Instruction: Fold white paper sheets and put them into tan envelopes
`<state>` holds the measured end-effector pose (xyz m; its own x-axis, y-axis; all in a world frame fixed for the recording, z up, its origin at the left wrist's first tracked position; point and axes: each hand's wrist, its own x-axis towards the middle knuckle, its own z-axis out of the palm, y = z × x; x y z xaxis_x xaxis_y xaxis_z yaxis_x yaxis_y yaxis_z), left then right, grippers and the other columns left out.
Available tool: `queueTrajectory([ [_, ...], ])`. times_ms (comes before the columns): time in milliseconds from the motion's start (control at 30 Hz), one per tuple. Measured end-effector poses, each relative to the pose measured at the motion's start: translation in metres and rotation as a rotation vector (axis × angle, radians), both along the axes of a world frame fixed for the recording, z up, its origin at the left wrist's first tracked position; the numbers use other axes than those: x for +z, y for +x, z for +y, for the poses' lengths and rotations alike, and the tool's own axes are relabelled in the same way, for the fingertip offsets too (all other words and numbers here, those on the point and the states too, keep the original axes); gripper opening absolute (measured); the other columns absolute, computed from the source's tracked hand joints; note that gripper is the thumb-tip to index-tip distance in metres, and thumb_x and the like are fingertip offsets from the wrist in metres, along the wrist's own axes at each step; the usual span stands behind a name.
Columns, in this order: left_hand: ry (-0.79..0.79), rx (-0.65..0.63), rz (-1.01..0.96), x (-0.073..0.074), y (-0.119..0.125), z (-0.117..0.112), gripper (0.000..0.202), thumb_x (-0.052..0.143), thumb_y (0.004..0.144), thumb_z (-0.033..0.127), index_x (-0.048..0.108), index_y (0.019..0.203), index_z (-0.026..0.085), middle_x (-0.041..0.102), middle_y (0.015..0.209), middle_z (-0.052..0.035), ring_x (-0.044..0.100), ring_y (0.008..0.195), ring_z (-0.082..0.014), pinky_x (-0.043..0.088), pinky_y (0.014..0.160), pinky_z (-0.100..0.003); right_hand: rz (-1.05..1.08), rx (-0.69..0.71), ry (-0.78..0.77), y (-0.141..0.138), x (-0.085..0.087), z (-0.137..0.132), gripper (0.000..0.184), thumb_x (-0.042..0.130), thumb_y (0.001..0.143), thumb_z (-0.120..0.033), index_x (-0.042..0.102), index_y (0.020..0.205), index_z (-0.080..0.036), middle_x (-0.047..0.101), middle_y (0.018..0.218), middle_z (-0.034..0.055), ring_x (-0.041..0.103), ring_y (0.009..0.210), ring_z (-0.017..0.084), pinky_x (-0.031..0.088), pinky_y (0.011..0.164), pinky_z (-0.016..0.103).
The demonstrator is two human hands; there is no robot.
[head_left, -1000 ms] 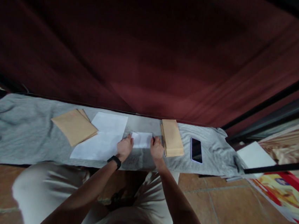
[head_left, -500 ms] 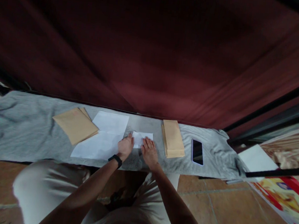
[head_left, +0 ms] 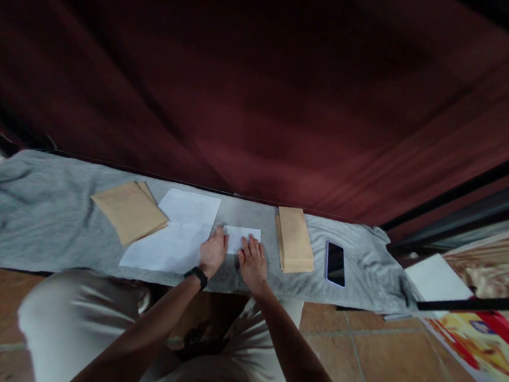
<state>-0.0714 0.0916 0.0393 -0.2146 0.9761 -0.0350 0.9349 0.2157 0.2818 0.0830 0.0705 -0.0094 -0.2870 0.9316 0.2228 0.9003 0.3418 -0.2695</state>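
Observation:
A small folded white paper (head_left: 238, 232) lies on the grey cloth (head_left: 234, 210) in front of me. My left hand (head_left: 213, 252) is at its left edge, the fingers drawn together and closed on that edge. Flat on the right part of the paper rests my right hand (head_left: 253, 264), open with the fingers slightly apart. Left of my hands lies a large white sheet (head_left: 182, 232) with a crease across it, partly covered by brown envelopes (head_left: 129, 212). Another stack of brown envelopes (head_left: 295, 240) sits to the right of my right hand.
A phone (head_left: 336, 264) with a dark screen lies right of the envelope stack. Behind the cloth-covered surface hangs a dark red curtain (head_left: 252, 125). At far right are a black bar (head_left: 478, 301), a pale flat piece (head_left: 438, 275) and a colourful printed box (head_left: 487, 342).
My left hand has shifted slightly at the paper's left edge, and my right hand slid a little left on it. The paper stays in place; the view tilts slightly.

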Motion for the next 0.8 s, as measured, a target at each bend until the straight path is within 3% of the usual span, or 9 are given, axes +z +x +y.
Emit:
queueTrajectory([
  [100,0.156,-0.146,0.026,-0.008,0.005,-0.009,0.043,0.030,0.100,0.024,0.047,0.138,0.010,0.061,0.130,-0.0200,0.057,0.124,-0.0281,0.045,0.103,-0.041,-0.027,-0.006,-0.021,-0.001,0.001,0.001,0.050,0.039,0.105,-0.030,0.036,0.153,-0.017,0.031,0.160,0.0136,0.029,0.148,0.025,0.024,0.120,0.049],
  [233,0.236,-0.424,-0.015,-0.026,0.016,-0.019,0.048,0.030,0.101,0.027,0.044,0.144,0.011,0.047,0.152,-0.0142,0.037,0.144,-0.0246,0.032,0.118,-0.043,-0.025,-0.008,-0.008,0.000,-0.003,0.001,0.049,0.037,0.104,-0.023,0.039,0.152,-0.016,0.033,0.159,0.0129,0.028,0.148,0.025,0.023,0.120,0.047],
  [400,0.283,-0.469,0.020,-0.046,0.018,-0.024,0.057,0.029,0.102,0.037,0.041,0.147,0.005,0.042,0.155,-0.0177,0.030,0.148,-0.0258,0.027,0.121,-0.046,0.034,-0.011,-0.017,0.004,-0.008,0.005,0.048,0.038,0.100,-0.014,0.045,0.147,-0.011,0.041,0.155,0.0135,0.035,0.145,0.022,0.023,0.120,0.042],
  [600,0.306,-0.557,0.082,-0.051,0.011,-0.025,0.056,0.032,0.100,0.031,0.036,0.151,0.009,0.033,0.159,-0.0177,0.023,0.151,-0.0278,0.024,0.122,-0.051,0.172,-0.049,0.026,-0.004,-0.003,0.028,0.044,0.029,0.103,-0.019,0.057,0.137,-0.013,0.058,0.141,0.0125,0.050,0.134,0.020,0.027,0.120,0.043],
  [700,0.264,-0.589,0.114,-0.050,0.011,-0.026,0.059,0.037,0.095,0.025,0.034,0.151,0.004,0.035,0.158,-0.0211,0.024,0.150,-0.0296,0.021,0.122,-0.053,0.136,0.052,0.037,-0.015,-0.003,0.038,0.044,0.031,0.104,-0.023,0.054,0.140,-0.012,0.055,0.145,0.0118,0.046,0.138,0.018,0.030,0.119,0.038],
  [800,0.213,-0.618,0.159,-0.047,0.012,-0.027,0.060,0.040,0.091,0.018,0.038,0.148,-0.001,0.037,0.155,-0.0245,0.025,0.150,-0.0312,0.018,0.123,-0.053,0.072,0.144,0.044,-0.021,-0.007,0.039,0.044,0.038,0.103,-0.027,0.052,0.142,-0.010,0.052,0.147,0.0137,0.041,0.141,0.021,0.030,0.120,0.040],
])
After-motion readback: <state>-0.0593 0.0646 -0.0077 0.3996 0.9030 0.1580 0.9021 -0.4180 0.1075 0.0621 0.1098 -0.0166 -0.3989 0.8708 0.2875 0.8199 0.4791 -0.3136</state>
